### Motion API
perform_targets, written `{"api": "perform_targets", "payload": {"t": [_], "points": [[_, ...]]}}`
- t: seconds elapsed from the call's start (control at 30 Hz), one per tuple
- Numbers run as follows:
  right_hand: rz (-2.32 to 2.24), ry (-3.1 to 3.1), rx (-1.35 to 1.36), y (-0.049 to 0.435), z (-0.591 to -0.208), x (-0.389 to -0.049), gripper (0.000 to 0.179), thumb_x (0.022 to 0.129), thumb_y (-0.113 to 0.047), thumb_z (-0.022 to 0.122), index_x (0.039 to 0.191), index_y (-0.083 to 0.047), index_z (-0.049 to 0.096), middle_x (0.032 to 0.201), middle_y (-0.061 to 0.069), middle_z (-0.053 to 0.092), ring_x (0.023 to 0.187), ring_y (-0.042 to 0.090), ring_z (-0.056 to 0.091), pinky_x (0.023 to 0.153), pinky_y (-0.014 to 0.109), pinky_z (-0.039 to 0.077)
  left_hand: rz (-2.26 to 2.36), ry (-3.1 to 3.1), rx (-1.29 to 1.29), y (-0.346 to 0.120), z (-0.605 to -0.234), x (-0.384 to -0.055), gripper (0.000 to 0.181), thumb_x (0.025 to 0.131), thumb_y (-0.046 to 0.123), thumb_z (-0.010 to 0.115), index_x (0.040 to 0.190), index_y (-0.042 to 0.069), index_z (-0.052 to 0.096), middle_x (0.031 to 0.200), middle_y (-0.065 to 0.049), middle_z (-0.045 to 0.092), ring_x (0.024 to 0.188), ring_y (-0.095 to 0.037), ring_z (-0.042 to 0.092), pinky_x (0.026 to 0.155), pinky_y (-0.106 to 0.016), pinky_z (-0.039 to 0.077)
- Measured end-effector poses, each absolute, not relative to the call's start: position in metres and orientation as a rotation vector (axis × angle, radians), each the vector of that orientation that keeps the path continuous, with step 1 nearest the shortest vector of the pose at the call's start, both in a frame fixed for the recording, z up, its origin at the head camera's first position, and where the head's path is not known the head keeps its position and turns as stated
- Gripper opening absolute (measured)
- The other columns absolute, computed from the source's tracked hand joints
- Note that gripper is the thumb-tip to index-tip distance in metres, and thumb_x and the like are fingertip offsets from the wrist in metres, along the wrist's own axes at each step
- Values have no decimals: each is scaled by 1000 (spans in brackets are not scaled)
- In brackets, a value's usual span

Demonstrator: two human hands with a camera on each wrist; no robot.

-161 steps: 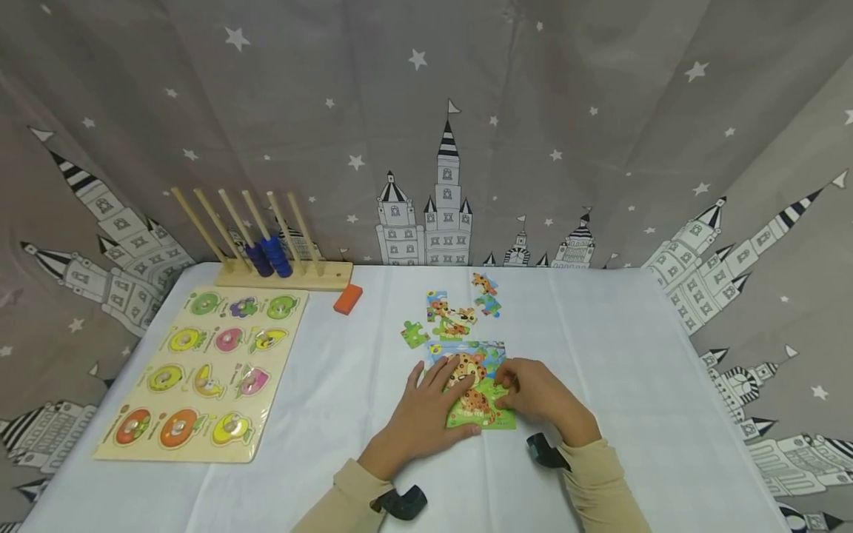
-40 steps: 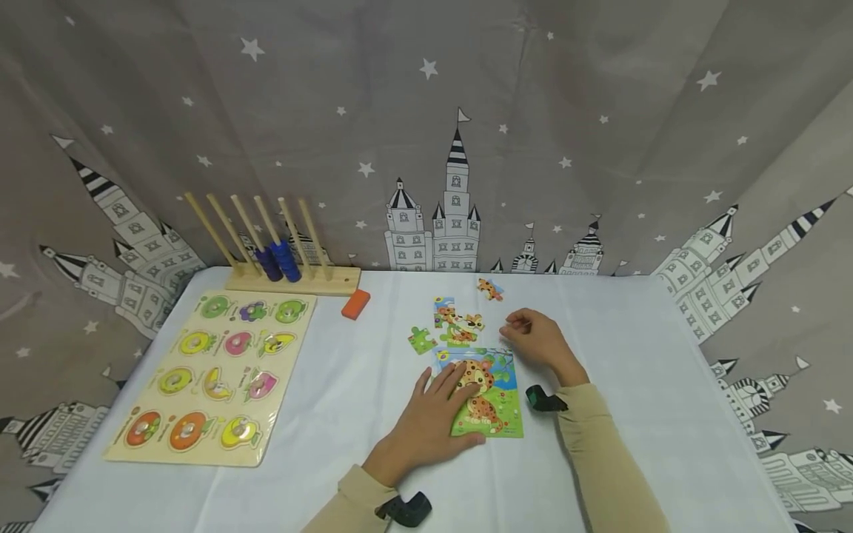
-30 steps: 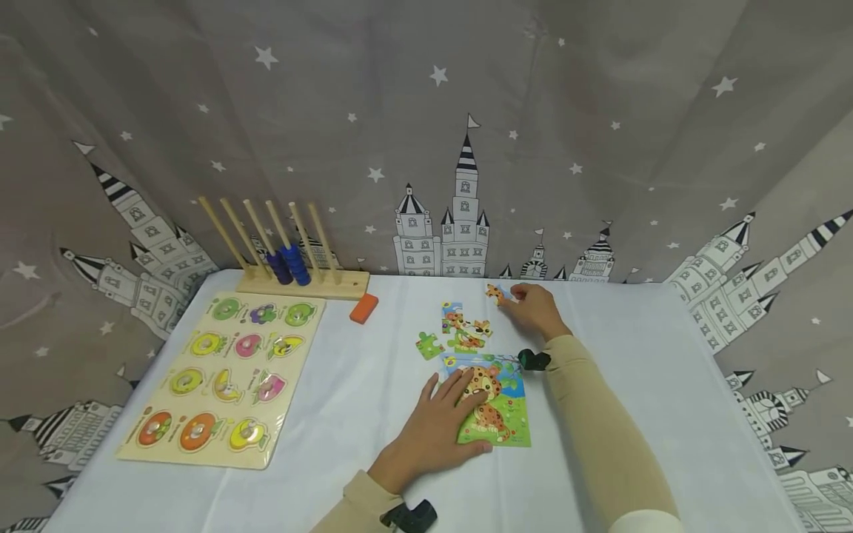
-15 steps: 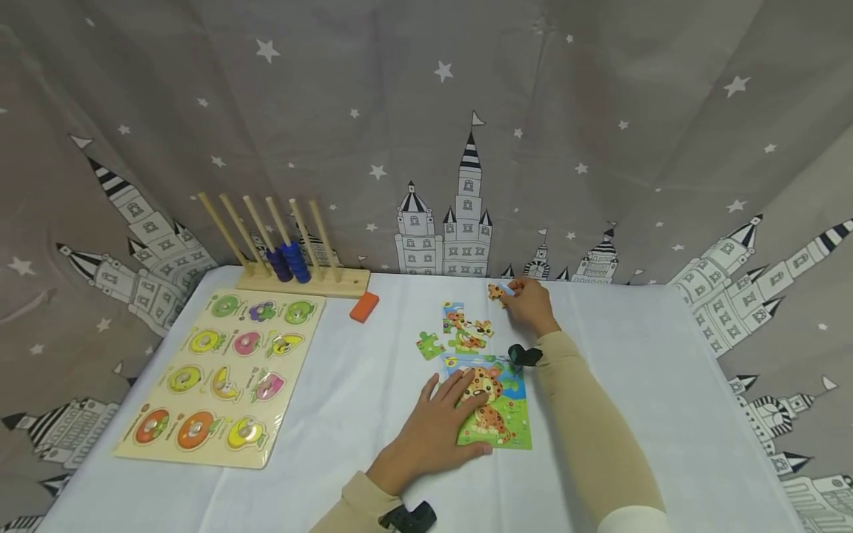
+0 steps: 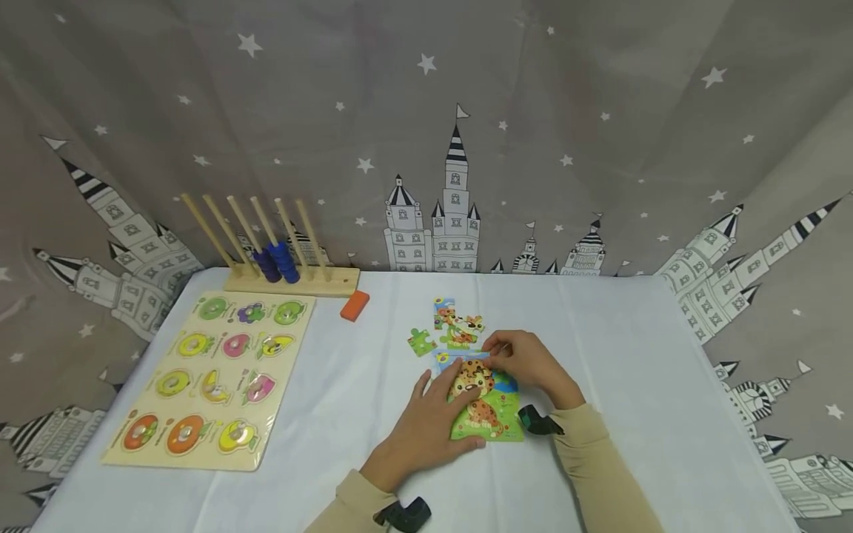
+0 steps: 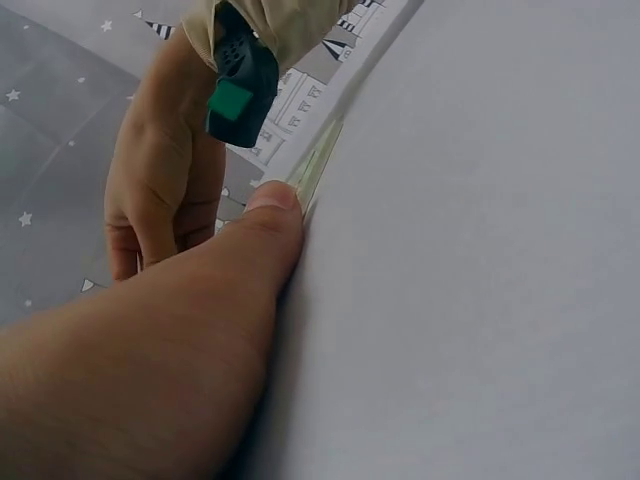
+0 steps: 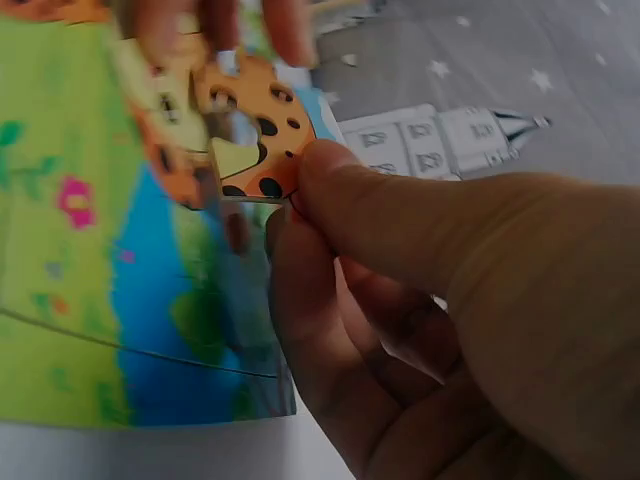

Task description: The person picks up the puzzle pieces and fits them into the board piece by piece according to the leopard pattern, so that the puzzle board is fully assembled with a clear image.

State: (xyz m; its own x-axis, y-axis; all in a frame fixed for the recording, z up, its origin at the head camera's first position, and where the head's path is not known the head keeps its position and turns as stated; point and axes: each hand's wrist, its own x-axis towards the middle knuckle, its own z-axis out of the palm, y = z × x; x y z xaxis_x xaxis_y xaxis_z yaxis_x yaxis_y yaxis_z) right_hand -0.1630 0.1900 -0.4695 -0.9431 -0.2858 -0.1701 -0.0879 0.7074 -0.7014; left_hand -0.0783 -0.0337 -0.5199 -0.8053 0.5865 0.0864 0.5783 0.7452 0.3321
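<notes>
My left hand [image 5: 426, 418] rests spread on the left side of the leopard picture puzzle [image 5: 503, 426], its fingers over the printed animal. Above the puzzle's upper part, my right hand [image 5: 529, 363] pinches an orange puzzle piece with black spots [image 7: 265, 140] between thumb and forefinger. The right wrist view shows that piece tilted close over the picture, with part of the left hand's fingers [image 7: 290, 30] beside it. In the left wrist view, the left thumb [image 6: 270, 205] lies at the puzzle's edge and the right hand [image 6: 160, 170] is beyond it.
Several loose puzzle pieces [image 5: 421, 342] lie just behind the puzzle. At left is a wooden fruit peg board [image 5: 260, 437]. Behind it stands a peg rack [image 5: 336, 281] with blue rings, and an orange block [image 5: 355, 305] lies beside the rack.
My right hand has picked up the spotted puzzle piece from the far side of the table and brought it back over the puzzle's upper part. The left hand stays on the puzzle.
</notes>
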Motion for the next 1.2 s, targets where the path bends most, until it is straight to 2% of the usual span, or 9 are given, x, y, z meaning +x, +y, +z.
{"api": "perform_targets", "payload": {"t": [0.4, 0.63, 0.9, 1.2], "points": [[-902, 2821, -217, 172, -483, -150, 7, 91, -15, 77, 95, -10, 74, 83, -1, 68, 74, 9, 58, 71, 29, 52, 481, 2893, 974, -32, -522, -77, 76, 92, 76, 48, 155, 33, 44, 172, -10, 19, 158, -31, 22, 124, -61, 24], [-904, 2776, -230, 171, -478, -145, 13, 90, -16, 79, 100, -9, 75, 86, -1, 70, 78, 9, 62, 74, 30, 56, 451, 2904, 979, -32, -524, -79, 77, 93, 77, 45, 156, 34, 42, 172, -11, 18, 159, -31, 21, 124, -61, 23], [-868, 2823, -268, 168, -480, -143, 19, 91, -18, 78, 108, -8, 76, 85, -2, 69, 76, 7, 60, 72, 29, 54, 441, 2907, 985, -33, -524, -80, 77, 93, 77, 44, 156, 33, 41, 173, -5, 17, 159, -30, 19, 125, -61, 22], [-870, 2837, -243, 167, -476, -143, 20, 91, -17, 78, 108, -7, 76, 86, -1, 70, 76, 9, 61, 72, 30, 55, 469, 2887, 972, -34, -520, -80, 76, 94, 75, 46, 156, 32, 42, 173, -6, 17, 159, -31, 18, 125, -62, 22]]}}
